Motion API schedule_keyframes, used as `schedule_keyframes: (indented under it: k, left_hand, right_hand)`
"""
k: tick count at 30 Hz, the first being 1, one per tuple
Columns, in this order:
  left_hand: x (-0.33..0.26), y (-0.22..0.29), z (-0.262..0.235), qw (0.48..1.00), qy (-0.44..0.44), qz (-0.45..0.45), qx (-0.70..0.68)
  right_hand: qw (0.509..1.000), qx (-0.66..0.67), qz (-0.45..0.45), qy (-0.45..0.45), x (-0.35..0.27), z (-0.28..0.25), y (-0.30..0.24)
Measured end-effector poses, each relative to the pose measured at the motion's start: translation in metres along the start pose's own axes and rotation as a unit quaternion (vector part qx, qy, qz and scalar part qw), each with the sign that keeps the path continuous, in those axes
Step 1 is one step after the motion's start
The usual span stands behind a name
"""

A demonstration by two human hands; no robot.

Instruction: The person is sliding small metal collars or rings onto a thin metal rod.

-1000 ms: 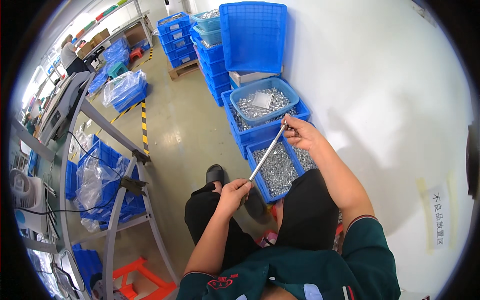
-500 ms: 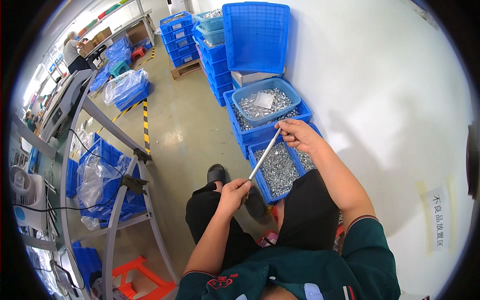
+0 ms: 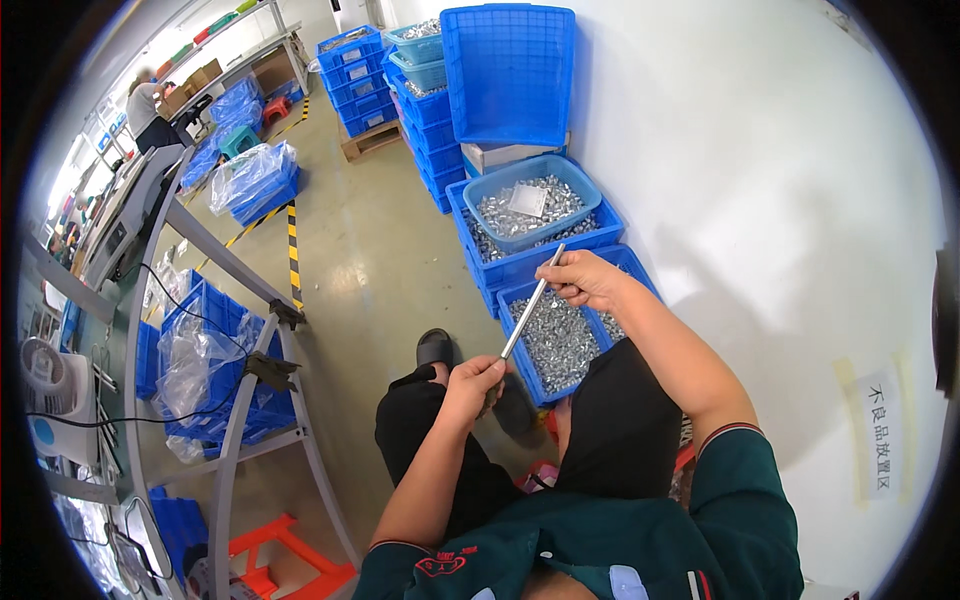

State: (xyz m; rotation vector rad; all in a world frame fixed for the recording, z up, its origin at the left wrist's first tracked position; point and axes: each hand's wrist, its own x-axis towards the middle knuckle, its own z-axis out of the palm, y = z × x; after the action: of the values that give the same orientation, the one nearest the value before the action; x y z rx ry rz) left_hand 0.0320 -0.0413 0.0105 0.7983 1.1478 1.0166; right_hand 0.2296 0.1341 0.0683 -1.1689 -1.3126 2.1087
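A slim silvery metal rod (image 3: 523,320) slants between my two hands, above a blue bin (image 3: 541,393) full of small shiny metal parts (image 3: 557,345). My left hand (image 3: 472,388) is closed around its lower end, and the fingers hide that end. Near the upper end, my right hand (image 3: 585,279) pinches the rod between thumb and fingers. A short tip sticks out past that pinch. Whether any small part sits on the rod under my fingers cannot be made out.
Behind the bin, a light-blue basket (image 3: 590,208) of metal parts rests on a larger blue crate (image 3: 545,262). Blue crates (image 3: 433,135) stand stacked farther back. At left are a grey-framed bench (image 3: 235,400) and an orange stool (image 3: 290,560). A white wall (image 3: 760,200) runs along the right.
My right hand has shifted slightly down along the rod, so its tip now shows beyond the fingers. My left hand keeps its grip almost in the same place.
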Motion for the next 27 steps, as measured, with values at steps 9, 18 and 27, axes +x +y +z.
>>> schedule_keyframes:
  k: [9,18,27]
  left_hand:
    - [0.000,0.004,0.000,1.000,0.027,-0.003,0.012]
    - [-0.002,0.001,-0.002,0.999,0.006,0.041,0.020]
    - [-0.003,-0.001,-0.005,0.998,0.000,0.032,0.049]
  right_hand:
    - [0.977,0.208,0.048,0.026,0.004,-0.040,0.002]
    - [0.964,0.266,-0.015,-0.006,0.001,-0.040,0.000]
    - [0.979,0.201,-0.029,-0.026,0.000,-0.033,-0.004]
